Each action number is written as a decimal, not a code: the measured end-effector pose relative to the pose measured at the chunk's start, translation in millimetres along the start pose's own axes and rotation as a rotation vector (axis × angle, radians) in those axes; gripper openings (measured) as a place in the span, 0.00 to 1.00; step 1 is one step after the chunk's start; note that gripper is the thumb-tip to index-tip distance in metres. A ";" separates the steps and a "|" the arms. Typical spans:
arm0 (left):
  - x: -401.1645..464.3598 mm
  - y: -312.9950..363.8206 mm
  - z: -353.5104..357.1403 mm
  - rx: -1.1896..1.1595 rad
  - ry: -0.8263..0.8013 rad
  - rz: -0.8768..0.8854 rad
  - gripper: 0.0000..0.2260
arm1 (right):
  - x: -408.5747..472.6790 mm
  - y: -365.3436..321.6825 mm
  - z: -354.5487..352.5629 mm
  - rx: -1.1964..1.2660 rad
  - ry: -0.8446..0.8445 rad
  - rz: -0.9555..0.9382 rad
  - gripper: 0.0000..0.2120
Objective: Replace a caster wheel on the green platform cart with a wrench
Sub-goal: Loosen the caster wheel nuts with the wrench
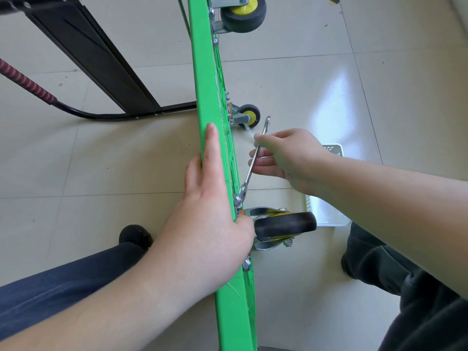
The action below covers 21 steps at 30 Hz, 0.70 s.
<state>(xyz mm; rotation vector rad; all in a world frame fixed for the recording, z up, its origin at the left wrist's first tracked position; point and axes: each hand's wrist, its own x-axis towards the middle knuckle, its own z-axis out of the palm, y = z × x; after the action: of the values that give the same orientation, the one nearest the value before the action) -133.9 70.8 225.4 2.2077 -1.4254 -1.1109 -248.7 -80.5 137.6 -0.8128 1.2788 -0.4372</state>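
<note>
The green platform cart (207,102) stands on its edge, running from top centre to bottom centre. My left hand (210,198) grips its upper edge, fingers over the green rim and thumb down by the near caster's plate. The near caster wheel (285,224), black with a yellow hub, sticks out to the right in its metal fork. My right hand (286,158) holds a slim silver wrench (254,163) by its shaft. The wrench's lower end sits on a bolt (238,198) at the caster plate.
Two more casters show on the cart's underside: one mid-way (247,116) and one at the top (243,12). A white plastic basket (326,214) lies on the tiled floor behind my right arm. The cart's black handle frame (101,59) lies to the left. My knees flank the cart.
</note>
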 end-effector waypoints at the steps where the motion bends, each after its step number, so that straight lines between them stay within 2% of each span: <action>1: 0.2 0.1 0.1 0.005 -0.001 -0.001 0.53 | 0.6 0.0 0.5 -0.013 -0.005 0.007 0.10; 14: -0.5 -0.7 -1.6 -0.016 -0.005 0.009 0.53 | 6.0 13.2 8.9 -0.003 -0.031 0.130 0.13; 17: -0.7 0.7 -2.3 -0.040 -0.005 0.008 0.53 | 5.2 11.9 12.0 -0.040 -0.023 0.087 0.14; 21: -0.6 0.2 -2.4 -0.030 -0.002 0.014 0.53 | -0.8 4.7 18.6 -0.127 -0.051 -0.050 0.09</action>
<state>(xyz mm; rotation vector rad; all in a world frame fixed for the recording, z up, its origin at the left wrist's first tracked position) -132.4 70.9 227.3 2.1726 -1.4139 -1.1235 -231.8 -71.4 136.0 -0.9591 1.2501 -0.3757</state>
